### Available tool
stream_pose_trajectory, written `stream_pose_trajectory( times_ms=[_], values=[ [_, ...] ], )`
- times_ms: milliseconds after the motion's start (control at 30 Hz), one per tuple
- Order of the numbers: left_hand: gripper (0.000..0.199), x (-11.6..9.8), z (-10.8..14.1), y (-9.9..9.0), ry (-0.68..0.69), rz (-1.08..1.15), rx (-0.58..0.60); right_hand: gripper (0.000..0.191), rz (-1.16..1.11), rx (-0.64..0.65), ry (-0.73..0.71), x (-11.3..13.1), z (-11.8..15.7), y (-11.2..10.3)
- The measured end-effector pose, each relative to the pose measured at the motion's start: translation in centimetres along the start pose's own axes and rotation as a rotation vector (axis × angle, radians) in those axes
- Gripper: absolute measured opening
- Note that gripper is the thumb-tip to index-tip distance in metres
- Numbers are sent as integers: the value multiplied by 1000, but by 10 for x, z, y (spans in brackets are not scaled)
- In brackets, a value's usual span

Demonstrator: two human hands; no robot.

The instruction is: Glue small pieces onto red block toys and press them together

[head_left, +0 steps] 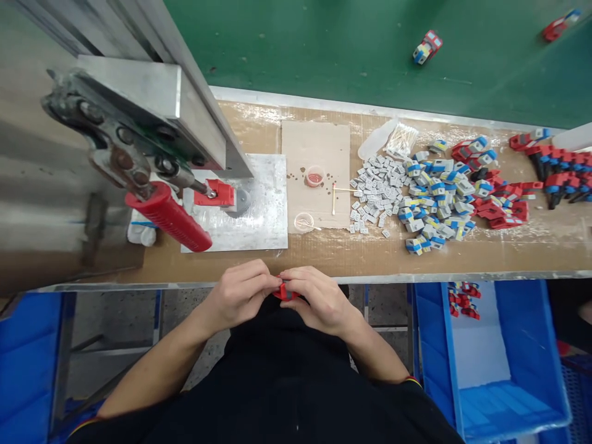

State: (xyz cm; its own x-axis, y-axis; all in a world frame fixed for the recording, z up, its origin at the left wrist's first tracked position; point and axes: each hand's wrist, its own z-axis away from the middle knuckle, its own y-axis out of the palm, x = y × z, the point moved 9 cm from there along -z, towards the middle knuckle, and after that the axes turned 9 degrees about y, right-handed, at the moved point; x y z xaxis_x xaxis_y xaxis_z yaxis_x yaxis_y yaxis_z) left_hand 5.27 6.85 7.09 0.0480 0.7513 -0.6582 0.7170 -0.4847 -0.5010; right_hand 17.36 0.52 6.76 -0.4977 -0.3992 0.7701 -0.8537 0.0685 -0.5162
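Two bare hands meet at lower centre of the frame, just below the near edge of the desk and above a dark lap.

Item 1: left hand, fingers curled and pressed together, their tips closing on the left end of a small red part.
Item 2: right hand, fingers likewise bent and pinching the right end of the same part.
Item 3: the small red part, held between the two sets of fingertips, mostly covered. What shows of it runs left to right across the frame, so its long axis appears to lie along the line joining the hands. Both hands touch it; neither is nearer. Its shape beyond the red strip cannot be told.

Nearby stock, middle band of the frame:
- lever press with red handle, upper left, standing on a metal plate, with a red piece seated under it.
- cardboard sheet, centre, carrying two small clear cups and a swab.
- heap of small grey tiles, right of centre.
- heap of grey, blue and yellow parts, further right.
- red assemblies, far right.
- blue bin, lower right, with a few red pieces at its upper end.
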Motion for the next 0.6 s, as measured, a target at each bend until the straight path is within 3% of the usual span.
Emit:
stream_pose_trajectory(
  times_ms=[167,267,333,467,600],
  values=[
    [7,17,5,-3,-140,248,-169,51,-166,-72,75,-13,1,-7],
    [25,20,12,10,-244,539,-247,61,-222,-186,64,-15,1,-12],
    [30,22,17,21,-316,688,-297,58,-168,-248,59,-15,0,-13],
    [20,26,25,24,-374,691,-398,39,-29,-285,69,-22,-1,-20],
    [18,36,34,12,-372,599,-504,41,128,-440,141,-49,2,-61]
  ],
)
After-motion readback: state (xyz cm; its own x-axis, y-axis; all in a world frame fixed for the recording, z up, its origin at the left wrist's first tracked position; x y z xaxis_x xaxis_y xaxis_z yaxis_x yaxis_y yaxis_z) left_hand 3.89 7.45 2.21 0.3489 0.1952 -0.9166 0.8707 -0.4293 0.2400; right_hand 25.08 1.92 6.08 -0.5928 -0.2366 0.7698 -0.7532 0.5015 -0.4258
